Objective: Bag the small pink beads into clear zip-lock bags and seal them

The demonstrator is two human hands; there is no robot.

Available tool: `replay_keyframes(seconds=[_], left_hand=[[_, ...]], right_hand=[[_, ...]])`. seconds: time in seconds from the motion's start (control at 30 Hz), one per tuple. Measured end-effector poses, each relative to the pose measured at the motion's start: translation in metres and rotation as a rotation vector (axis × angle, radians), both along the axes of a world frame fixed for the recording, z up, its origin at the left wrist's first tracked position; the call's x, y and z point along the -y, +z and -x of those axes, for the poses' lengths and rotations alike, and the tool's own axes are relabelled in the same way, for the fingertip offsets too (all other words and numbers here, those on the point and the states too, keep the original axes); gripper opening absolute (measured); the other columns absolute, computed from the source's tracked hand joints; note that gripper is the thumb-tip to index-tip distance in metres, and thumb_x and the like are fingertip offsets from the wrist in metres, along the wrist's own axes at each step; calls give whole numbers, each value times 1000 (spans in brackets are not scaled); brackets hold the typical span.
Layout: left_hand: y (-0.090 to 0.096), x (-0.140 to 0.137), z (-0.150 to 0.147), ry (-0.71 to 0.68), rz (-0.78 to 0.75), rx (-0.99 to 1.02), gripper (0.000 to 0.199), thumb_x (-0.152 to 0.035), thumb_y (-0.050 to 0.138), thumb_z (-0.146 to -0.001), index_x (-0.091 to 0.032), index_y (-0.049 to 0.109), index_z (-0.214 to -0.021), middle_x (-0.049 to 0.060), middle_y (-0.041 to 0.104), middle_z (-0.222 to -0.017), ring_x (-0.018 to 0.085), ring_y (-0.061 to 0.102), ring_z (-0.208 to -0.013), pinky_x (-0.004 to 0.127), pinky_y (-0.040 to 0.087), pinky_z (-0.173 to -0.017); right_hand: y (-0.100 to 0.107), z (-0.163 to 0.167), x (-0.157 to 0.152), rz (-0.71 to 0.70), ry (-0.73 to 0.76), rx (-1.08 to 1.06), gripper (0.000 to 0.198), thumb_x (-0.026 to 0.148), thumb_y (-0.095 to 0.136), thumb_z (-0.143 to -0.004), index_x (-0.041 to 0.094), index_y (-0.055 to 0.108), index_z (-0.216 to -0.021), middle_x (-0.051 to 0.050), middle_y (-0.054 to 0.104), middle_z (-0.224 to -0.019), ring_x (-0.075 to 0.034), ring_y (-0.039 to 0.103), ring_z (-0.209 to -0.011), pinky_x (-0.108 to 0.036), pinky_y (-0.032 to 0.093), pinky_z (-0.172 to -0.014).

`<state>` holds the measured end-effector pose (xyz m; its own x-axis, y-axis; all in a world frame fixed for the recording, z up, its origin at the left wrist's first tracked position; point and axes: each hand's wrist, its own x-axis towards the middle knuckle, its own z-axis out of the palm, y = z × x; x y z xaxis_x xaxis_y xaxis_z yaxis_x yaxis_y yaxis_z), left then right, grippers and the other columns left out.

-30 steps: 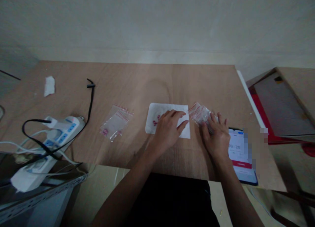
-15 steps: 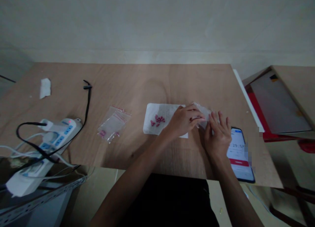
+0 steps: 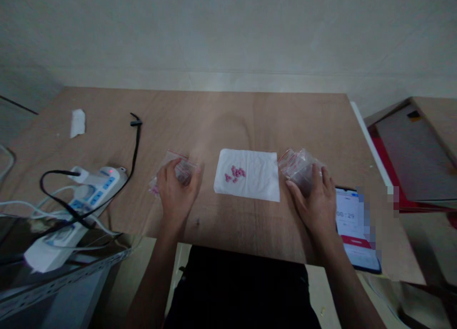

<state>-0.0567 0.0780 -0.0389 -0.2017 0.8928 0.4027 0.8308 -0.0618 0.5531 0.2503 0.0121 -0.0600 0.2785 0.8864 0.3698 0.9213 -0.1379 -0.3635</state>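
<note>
On the left, my left hand (image 3: 177,188) rests over clear zip bags (image 3: 172,156) with small pink pieces in them. Its thumb and fingers are spread apart, with plastic visible between them. My right hand (image 3: 316,198) lies open against a pile of clear zip bags (image 3: 299,167), thumb and fingers apart around the near side. Between the hands is a white sheet (image 3: 262,176), flat on the table, and a small cluster of pink pills or beads (image 3: 236,173) sits on its left half. They are too small to tell which.
A phone (image 3: 357,224) with a timer on its screen lies by my right wrist. A white power strip (image 3: 102,186) with plugs and cables occupies the left edge. A black cable (image 3: 136,145) and a scrap of white paper (image 3: 77,123) lie farther back on the wooden table (image 3: 200,114).
My left hand has left the bags on the right and moved left across the sheet to the bags holding pink pieces. My right hand stays by the pile. The view has shifted slightly.
</note>
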Motion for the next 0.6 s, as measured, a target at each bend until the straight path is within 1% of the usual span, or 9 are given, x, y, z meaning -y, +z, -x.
replay_keyframes(seconds=[0.03, 0.07, 0.13, 0.2, 0.27, 0.33, 0.43, 0.5, 0.6], left_hand=[[-5, 0, 12, 25, 52, -48, 60, -45, 70, -78, -14, 53, -126, 19, 59, -126, 35, 53, -122, 51, 42, -104], [-9, 0, 22, 27, 114, -85, 68, -47, 71, -76, -12, 50, -129, 22, 56, -131, 37, 50, -127, 53, 41, -106], [-16, -3, 35, 14, 211, -121, 72, -51, 71, -74, -11, 51, -130, 23, 54, -136, 39, 48, -129, 54, 39, -108], [-18, -6, 41, -3, 249, -130, 65, -52, 68, -76, -12, 56, -125, 21, 56, -136, 38, 50, -128, 53, 39, -108], [-18, -9, 44, -25, 245, -140, 56, -52, 66, -78, -14, 60, -120, 18, 61, -130, 37, 54, -124, 52, 40, -106], [-16, -10, 45, -64, 236, -147, 51, -51, 67, -78, -16, 63, -115, 16, 66, -124, 36, 58, -119, 52, 42, -104], [-13, -10, 49, -127, 235, -118, 45, -49, 67, -78, -19, 65, -112, 13, 68, -121, 34, 61, -115, 51, 44, -102], [-11, -8, 52, -148, 229, -73, 39, -46, 65, -81, -18, 67, -108, 14, 69, -120, 33, 63, -114, 51, 46, -100], [-5, -3, 56, -175, 176, -63, 30, -40, 59, -87, -17, 71, -101, 15, 71, -118, 33, 61, -118, 52, 42, -105]], right_hand=[[2, 2, 1, -16, -4, -13, 78, 56, 53, -89, 7, 36, -146, -27, 45, -146, -42, 37, -140, -65, 33, -108], [3, 3, 3, -35, 0, -18, 76, 55, 52, -90, 7, 35, -147, -26, 44, -147, -41, 33, -142, -66, 32, -109], [7, 6, 5, -78, 23, -15, 71, 51, 49, -92, 9, 35, -147, -24, 42, -149, -40, 28, -145, -66, 30, -110], [11, 8, 6, -110, 36, -8, 65, 47, 48, -94, 9, 39, -145, -23, 43, -149, -40, 26, -145, -66, 30, -110], [15, 11, 6, -126, 34, -8, 60, 45, 48, -94, 9, 45, -141, -23, 44, -148, -40, 26, -145, -66, 30, -110], [18, 14, 6, -123, 35, -15, 55, 43, 48, -95, 7, 49, -137, -24, 45, -147, -39, 26, -145, -66, 30, -111], [22, 19, 7, -118, 54, -33, 49, 38, 48, -95, 7, 54, -132, -24, 45, -148, -38, 26, -146, -64, 31, -112], [24, 21, 8, -114, 71, -37, 45, 36, 49, -95, 8, 56, -130, -22, 44, -149, -37, 26, -146, -62, 31, -112], [28, 25, 9, -116, 88, -36, 42, 35, 48, -96, 9, 58, -128, -21, 44, -150, -36, 25, -147, -62, 31, -113]])
